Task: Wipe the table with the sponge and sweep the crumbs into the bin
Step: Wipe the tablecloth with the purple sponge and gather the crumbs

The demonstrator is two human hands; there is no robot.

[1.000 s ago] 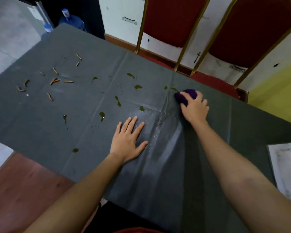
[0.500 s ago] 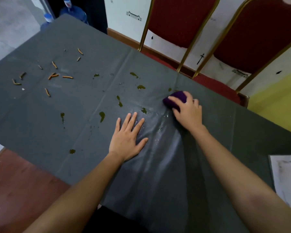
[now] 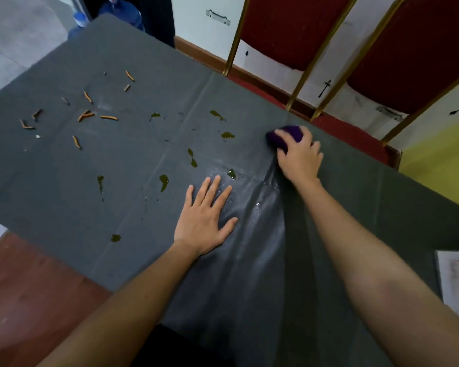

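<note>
1. Right hand (image 3: 298, 154): curled closed over the purple sponge (image 3: 289, 135), pressing it onto the table (image 3: 64, 194) at the far edge, just in front of the red chair seat (image 3: 350, 136). Only the far part of the sponge shows past the knuckles.
2. Left hand (image 3: 204, 215): flat, fingers spread, holding nothing. It rests palm down on the dark table cover, nearer the person than the sponge and to its left.
3. Cover condition: a wet sheen and raised folds run from the sponge back toward the person. The cover appears loose and likely to bunch under a stroke.
4. Remaining soil: several olive-green spills (image 3: 163, 181) lie left of the sponge, the closest just beyond the left fingertips. The orange crumbs (image 3: 85, 116) lie well apart from the sponge, farther left.
5. Bin: not in view; its position cannot be stated.
6. Recommended practice for the wipe:
   - Keep the flat hand bearing down so the cover stays taut.
   - Stroke away from that anchoring hand, not toward it, to avoid deepening the folds.
   - Keep even, moderate pressure, with overlapping passes.
   - Take the nearest spills first, working leftward.
7. Risk: dragging wet sponge through the crumbs would probably smear them; gather them as a separate sweep.
</note>
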